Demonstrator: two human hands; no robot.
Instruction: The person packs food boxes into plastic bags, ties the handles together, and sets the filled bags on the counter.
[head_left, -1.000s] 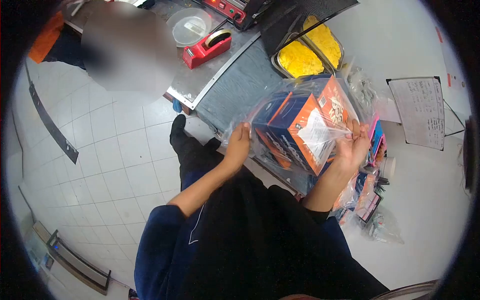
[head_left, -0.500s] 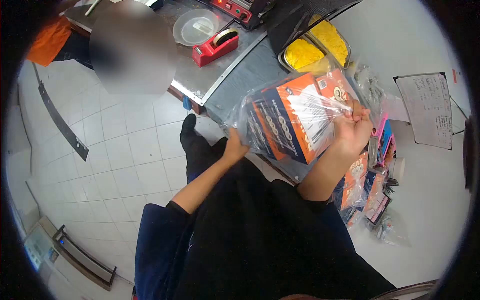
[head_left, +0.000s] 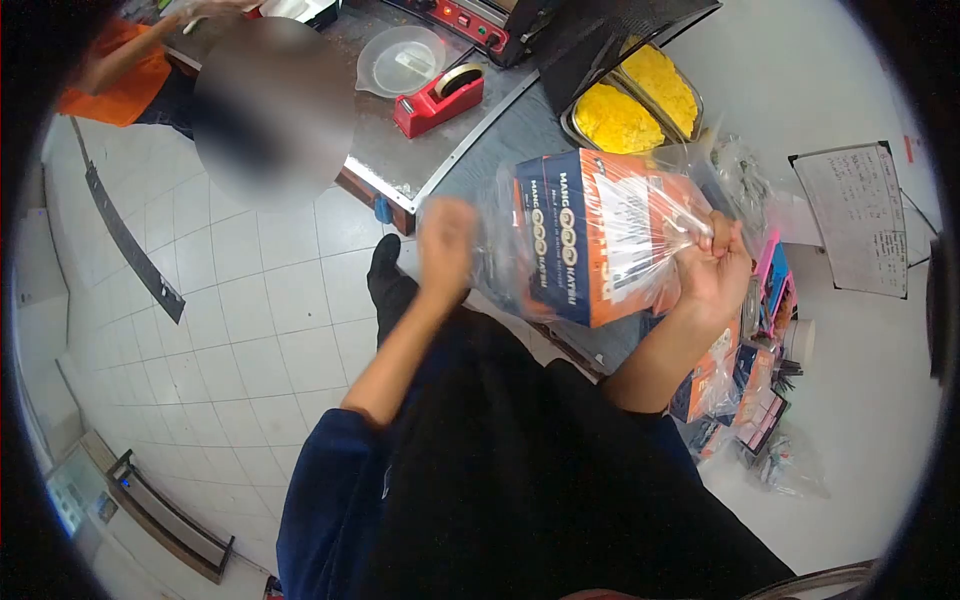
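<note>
Orange and navy box (head_left: 600, 235) inside a clear plastic bag (head_left: 520, 215), held upright above the lap, in front of the grey counter edge (head_left: 480, 150). Right hand (head_left: 715, 270) pinching the gathered bag film at the box's right side; left hand (head_left: 445, 245) blurred just left of the bag, grip impossible to tell. Beyond, 1 red tape dispenser (head_left: 438, 100) and 2 trays of yellow food (head_left: 640, 100).

Orange and navy printed box (head_left: 590, 235), upright inside a clear plastic bag (head_left: 690, 175), held above the counter edge
</note>
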